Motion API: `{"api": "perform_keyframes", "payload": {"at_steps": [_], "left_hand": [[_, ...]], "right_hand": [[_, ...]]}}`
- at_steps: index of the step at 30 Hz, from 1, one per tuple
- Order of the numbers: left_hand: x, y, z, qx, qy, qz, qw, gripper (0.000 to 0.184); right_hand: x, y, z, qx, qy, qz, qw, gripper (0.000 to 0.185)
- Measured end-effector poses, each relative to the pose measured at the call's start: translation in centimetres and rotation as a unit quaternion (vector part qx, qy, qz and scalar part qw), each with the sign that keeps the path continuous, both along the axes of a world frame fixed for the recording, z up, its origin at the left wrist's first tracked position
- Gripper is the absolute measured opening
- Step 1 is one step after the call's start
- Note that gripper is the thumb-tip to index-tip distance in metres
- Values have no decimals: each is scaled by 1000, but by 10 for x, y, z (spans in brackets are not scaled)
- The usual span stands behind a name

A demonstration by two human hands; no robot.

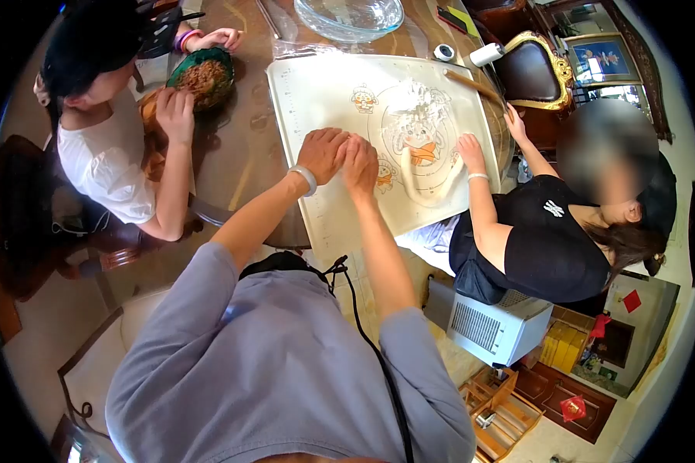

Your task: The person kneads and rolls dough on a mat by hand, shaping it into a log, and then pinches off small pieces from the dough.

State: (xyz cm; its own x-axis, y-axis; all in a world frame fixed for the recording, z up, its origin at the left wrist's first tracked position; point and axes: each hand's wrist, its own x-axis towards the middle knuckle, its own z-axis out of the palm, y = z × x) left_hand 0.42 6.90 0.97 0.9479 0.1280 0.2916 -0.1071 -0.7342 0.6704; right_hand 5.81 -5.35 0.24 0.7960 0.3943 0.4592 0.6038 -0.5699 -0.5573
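My left hand (323, 152), with a pale bangle at the wrist, and my right hand (359, 163) meet over the left part of a white printed dough mat (305, 92). The fingers of both are curled in and pressed together; whatever they hold is hidden. To the right of them a curved rope of dough (428, 198) lies on the mat. White flour (418, 104) is heaped and scattered beyond it. At the rope's right end rests a co-worker's hand (471, 152).
A wooden rolling pin (471, 83) lies along the mat's right edge, near the co-worker's other hand (514, 122). A glass bowl (349, 17) stands at the back. On the left, another person's hands touch a green bowl (179, 76) of brown filling. A white roll (486, 54) lies back right.
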Motion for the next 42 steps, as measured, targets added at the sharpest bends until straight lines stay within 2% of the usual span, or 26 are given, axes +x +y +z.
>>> {"api": "perform_keyframes", "payload": {"at_steps": [1,5,6,7,12,15,16,19,22,25,26,28,31,33,35,38,42], "left_hand": [[2,-1,4,0,21,-10,1000,35],[-4,-1,-13,65,-39,3,997,34],[1,-3,-14,70,-76,27,994,29],[8,-3,-15,77,-53,33,995,26],[47,2,-13,114,28,57,992,13],[72,3,-15,126,65,81,987,20],[78,4,-15,107,59,91,988,28],[89,2,-9,95,149,98,979,32],[86,2,-8,85,158,103,978,38],[71,9,-7,-19,108,85,990,41],[64,12,-8,-83,146,74,983,42],[50,18,17,-209,220,48,952,44],[15,15,33,-64,180,-12,981,41],[-14,-6,20,-52,6,54,997,31],[-34,-17,17,60,-49,80,994,30],[-50,-19,-4,88,-55,75,992,34],[-45,-13,-14,82,-54,50,994,33]], "right_hand": [[-4,2,3,9,-25,-3,1000,25],[-9,4,-6,12,-123,-27,992,22],[-7,6,-8,9,-135,-40,990,22],[-5,7,-10,5,-145,-53,988,23],[32,11,-18,-41,-63,-93,993,27],[53,18,-14,-83,15,-116,990,31],[60,20,-11,-97,42,-124,987,33],[71,27,-6,-143,76,-152,975,40],[74,22,-14,-135,82,-142,977,45],[74,15,-14,-3,214,-110,971,49],[73,4,-12,-3,269,-82,960,48],[58,-10,36,-1,372,-27,928,46],[16,-14,66,-42,302,1,953,36],[-11,-13,43,-168,102,4,980,22],[-45,-10,26,-63,-66,13,996,14],[-59,-13,5,-9,-133,29,991,14],[-55,-13,-5,-20,-141,29,989,15]]}}
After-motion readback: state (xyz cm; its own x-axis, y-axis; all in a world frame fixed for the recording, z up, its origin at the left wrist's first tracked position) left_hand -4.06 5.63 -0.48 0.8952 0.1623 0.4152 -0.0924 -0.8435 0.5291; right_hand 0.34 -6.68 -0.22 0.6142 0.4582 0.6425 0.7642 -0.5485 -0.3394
